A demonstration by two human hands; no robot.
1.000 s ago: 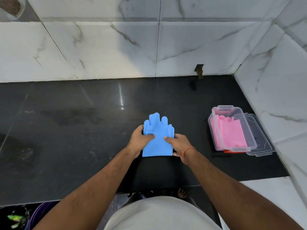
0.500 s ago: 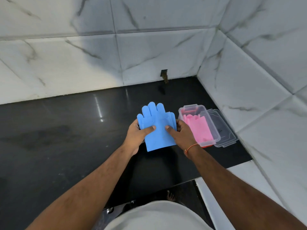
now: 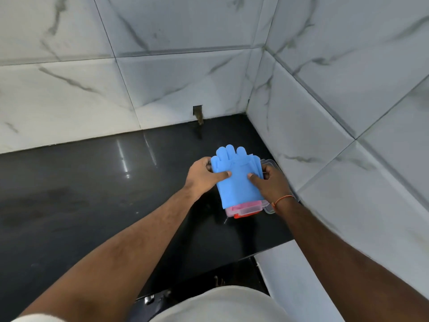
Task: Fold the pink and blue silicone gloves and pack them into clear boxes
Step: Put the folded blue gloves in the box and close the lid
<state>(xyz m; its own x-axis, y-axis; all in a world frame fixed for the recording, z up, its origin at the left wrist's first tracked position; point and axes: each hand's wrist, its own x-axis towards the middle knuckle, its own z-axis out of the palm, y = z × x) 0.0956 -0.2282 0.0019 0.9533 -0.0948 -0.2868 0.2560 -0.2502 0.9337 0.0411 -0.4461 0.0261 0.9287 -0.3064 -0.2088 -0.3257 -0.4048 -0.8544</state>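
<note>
— Fingers first: what are they doing?
— Both sets are curled onto the folded blue silicone gloves (image 3: 236,180); the left hand (image 3: 204,174) pinches the left edge with its thumb on top, the right hand (image 3: 270,182) does the same on the right edge.
— Where does the bundle sit?
— Right of frame centre, hovering directly over the clear box (image 3: 246,209), which already holds pink gloves (image 3: 241,206) and stands on the black bench (image 3: 92,182) near the wall corner.
— Long axis?
— Running up-frame, glove tips away from the person, roughly matching the box's length. Both hands are equally near; the drop is straight down, I'd judge.
— Any difference from half a second ago?
— Then the blue gloves were left of the box; now they cover it.
</note>
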